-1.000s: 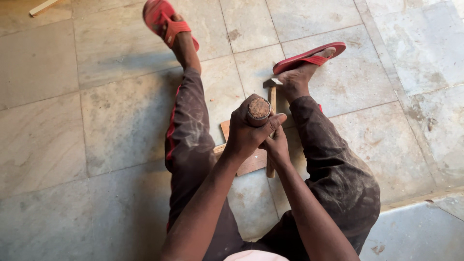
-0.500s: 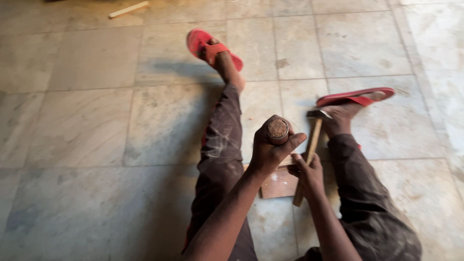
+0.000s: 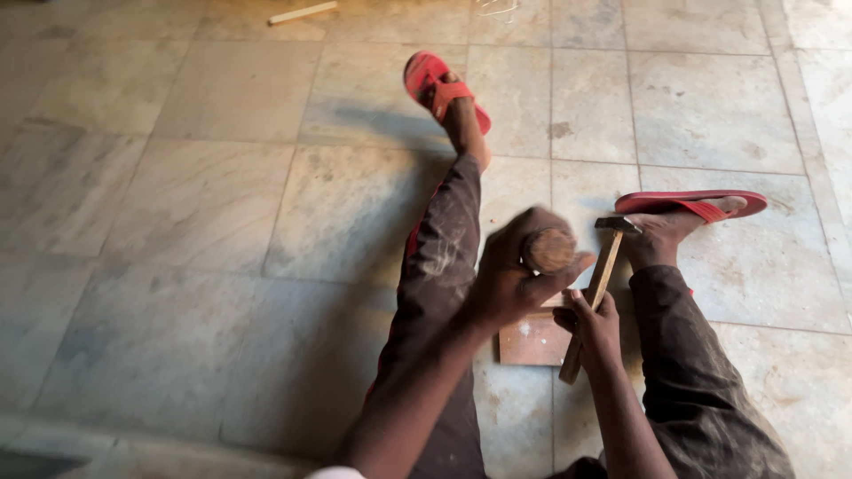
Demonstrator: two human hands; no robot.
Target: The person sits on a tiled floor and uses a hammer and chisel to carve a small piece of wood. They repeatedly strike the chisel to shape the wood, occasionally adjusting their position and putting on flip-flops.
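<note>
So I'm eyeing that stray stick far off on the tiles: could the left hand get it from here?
Probably not: the left hand grips a round wooden piece, and the stick lies beyond the outstretched foot.

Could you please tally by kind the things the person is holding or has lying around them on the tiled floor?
Hammers: 1, wooden-handled hammer in the right hand
Round wooden pieces: 1, wooden piece in the left hand
Flat wooden boards: 1, board between the legs
Red sandals: 2, sandal and sandal
Loose wooden sticks: 1, stick
Total: 6

The left hand is motion-blurred and hides most of the wooden board.
</note>
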